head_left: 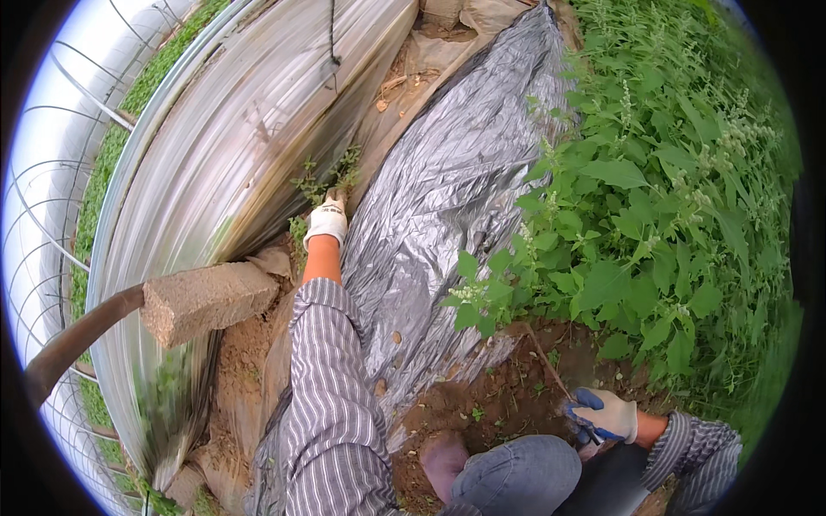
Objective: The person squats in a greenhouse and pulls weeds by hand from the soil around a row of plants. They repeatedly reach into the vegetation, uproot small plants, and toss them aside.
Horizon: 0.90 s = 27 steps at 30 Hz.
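Observation:
My left hand (327,223), in a white glove, reaches far forward with its fingers closed at the base of a small green weed (331,178). The weed grows at the border between clear plastic sheeting (258,138) and a silvery plastic film (465,155). Low on the right, my right hand (607,414) wears a white glove with blue on the fingers. It grips what looks like a sickle (548,361), whose thin brown shaft points up and away over bare soil. The grip end is mostly covered by the glove.
A rough concrete block (211,301) lies on the sheeting left of my forearm, beside a curved brown bar (82,340). Tall leafy weeds (654,224) crowd the right side. Brown soil (482,400) lies before my knee (520,477). A hooped plastic tunnel (43,198) stands far left.

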Available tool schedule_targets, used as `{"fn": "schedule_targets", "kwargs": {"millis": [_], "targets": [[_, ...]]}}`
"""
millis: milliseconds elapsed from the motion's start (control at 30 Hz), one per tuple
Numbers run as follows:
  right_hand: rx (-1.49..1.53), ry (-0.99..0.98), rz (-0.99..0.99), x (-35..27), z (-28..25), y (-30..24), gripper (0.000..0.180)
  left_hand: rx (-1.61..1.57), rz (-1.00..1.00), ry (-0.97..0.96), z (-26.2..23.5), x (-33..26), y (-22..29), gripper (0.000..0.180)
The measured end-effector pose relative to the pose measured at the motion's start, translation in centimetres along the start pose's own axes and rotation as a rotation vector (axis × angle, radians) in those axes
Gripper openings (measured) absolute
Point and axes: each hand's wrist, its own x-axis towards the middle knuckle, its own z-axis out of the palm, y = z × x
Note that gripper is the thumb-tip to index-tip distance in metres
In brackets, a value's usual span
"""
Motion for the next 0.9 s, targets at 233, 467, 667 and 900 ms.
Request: {"fn": "schedule_targets", "kwargs": {"millis": [233,467,667,900], "targets": [[-0.164,0.191,0.146,-4.0,-2.4,3.3,0.023,-0.167,-0.163,-0.16,0.0,2.9,1.0,0.084],[-0.127,0.306,0.247,-4.8,-1.6,1.0,0.019,-0.278,-0.164,-0.091,1.5,4.5,-4.0,0.036],[-0.037,0.363,0.25,-5.0,0.2,1.6,0.015,-0.341,-0.104,-0.045,2.6,3.7,-3.2,0.035],[-0.101,0.204,0.077,-3.0,1.1,0.5,0.013,-0.846,-0.07,0.318,4.9,-4.2,-9.6,0.036]]}}
